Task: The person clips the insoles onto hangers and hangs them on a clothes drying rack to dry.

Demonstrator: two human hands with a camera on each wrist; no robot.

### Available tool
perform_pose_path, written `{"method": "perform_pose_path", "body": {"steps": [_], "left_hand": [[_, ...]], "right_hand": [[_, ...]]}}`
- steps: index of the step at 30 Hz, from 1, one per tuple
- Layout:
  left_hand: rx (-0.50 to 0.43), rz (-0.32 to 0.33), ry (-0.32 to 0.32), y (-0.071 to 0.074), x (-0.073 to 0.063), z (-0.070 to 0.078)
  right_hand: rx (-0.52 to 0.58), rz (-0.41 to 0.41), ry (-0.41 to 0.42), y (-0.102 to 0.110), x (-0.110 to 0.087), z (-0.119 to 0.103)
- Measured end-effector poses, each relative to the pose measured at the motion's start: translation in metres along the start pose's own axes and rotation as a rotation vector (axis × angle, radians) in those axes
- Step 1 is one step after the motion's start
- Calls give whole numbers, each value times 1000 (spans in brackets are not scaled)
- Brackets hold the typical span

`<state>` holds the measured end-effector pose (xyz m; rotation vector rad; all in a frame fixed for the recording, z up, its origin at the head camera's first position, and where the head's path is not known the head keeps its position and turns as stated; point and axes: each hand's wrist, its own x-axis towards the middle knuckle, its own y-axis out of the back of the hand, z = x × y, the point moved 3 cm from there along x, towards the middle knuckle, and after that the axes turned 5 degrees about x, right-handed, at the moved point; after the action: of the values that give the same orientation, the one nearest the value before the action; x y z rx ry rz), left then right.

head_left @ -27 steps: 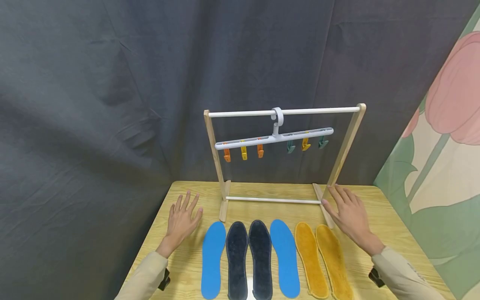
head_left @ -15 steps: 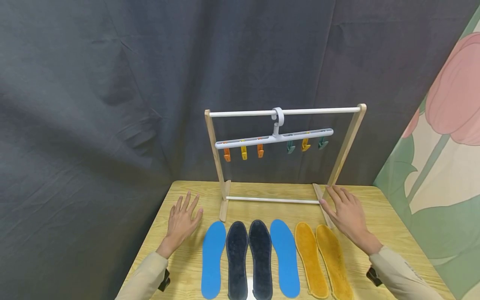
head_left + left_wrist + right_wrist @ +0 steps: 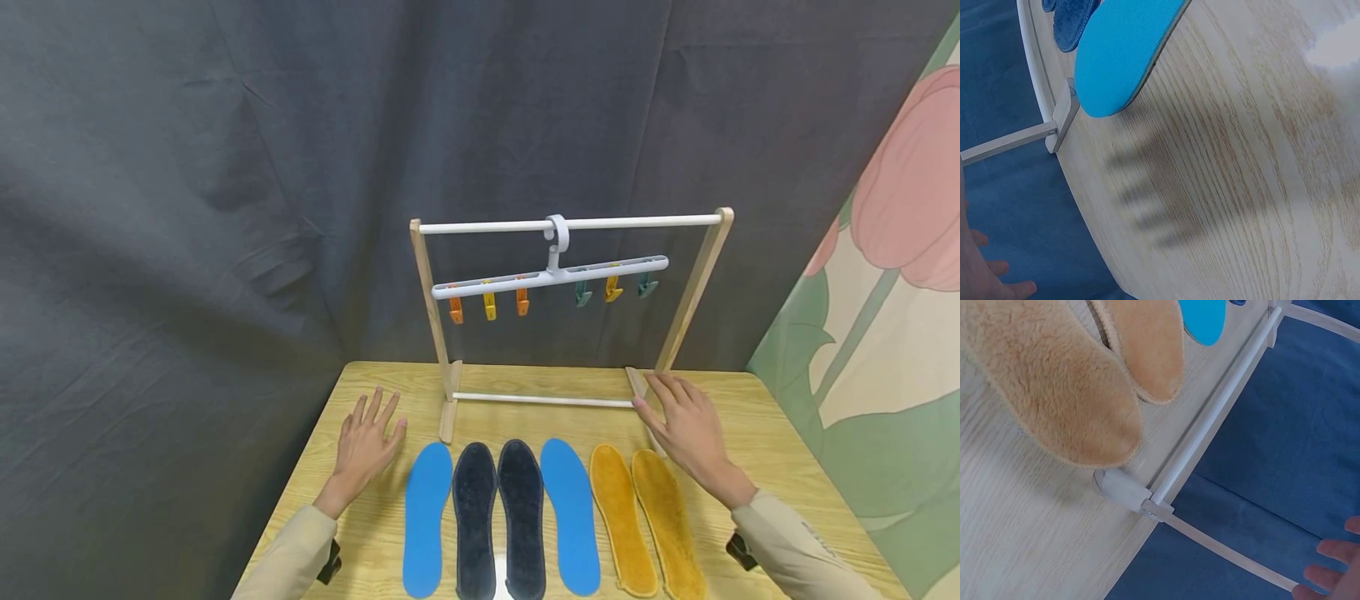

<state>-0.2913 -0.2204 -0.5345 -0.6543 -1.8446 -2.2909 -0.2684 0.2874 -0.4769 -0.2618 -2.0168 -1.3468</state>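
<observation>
Your blue insoles (image 3: 423, 517), dark insoles (image 3: 475, 517) and yellow insoles (image 3: 621, 517) lie side by side towards the bench's (image 3: 540, 425) near edge, likely so each stays within reach. Your left hand (image 3: 362, 447) hovers near the left edge, your right hand (image 3: 690, 425) by the rack's (image 3: 693, 292) right post; both have fingers spread apart, gripping nothing. The hanger (image 3: 553, 274) hooks over the top bar, letting its clips (image 3: 490, 307) dangle freely.
</observation>
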Motion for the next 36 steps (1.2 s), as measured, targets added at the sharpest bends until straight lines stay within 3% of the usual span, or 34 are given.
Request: {"method": "perform_pose_path", "body": {"steps": [13, 30, 36], "left_hand": [[7, -22, 0, 1, -2, 2], [-26, 41, -4, -8, -9, 3], [-22, 22, 6, -9, -12, 4]], "right_hand": [[34, -8, -17, -3, 1, -8], [84, 25, 28, -10, 7, -22], [90, 32, 38, -14, 9, -25]]}}
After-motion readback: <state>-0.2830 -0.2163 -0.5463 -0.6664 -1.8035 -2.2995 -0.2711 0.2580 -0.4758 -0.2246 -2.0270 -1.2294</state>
